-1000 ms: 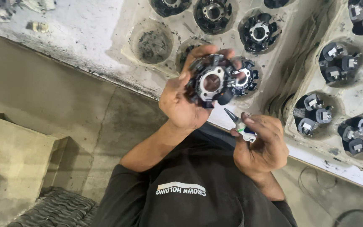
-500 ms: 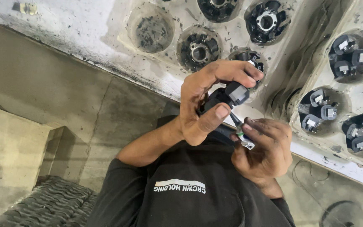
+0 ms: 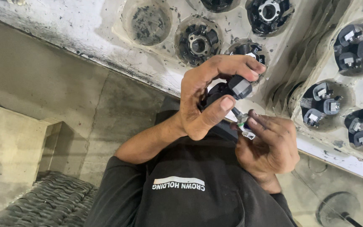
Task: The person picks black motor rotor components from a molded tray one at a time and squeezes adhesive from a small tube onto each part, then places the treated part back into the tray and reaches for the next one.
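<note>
In the head view, the left hand [image 3: 209, 98] is clamping a black round motor part [image 3: 227, 90] between thumb and fingers, holding it edge-on just above the chest of a dark shirt [image 3: 181, 189]. The right hand [image 3: 269, 145] is pinching a small pen-like tool [image 3: 243, 124] whose tip is meeting the part's underside, while a grimy white moulded tray [image 3: 106, 38] is lying close behind, cradling similar black parts [image 3: 198, 44] in its round pockets.

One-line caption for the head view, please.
Left hand holds a black part while right hand puts a small tool to it, above a tray.
</note>
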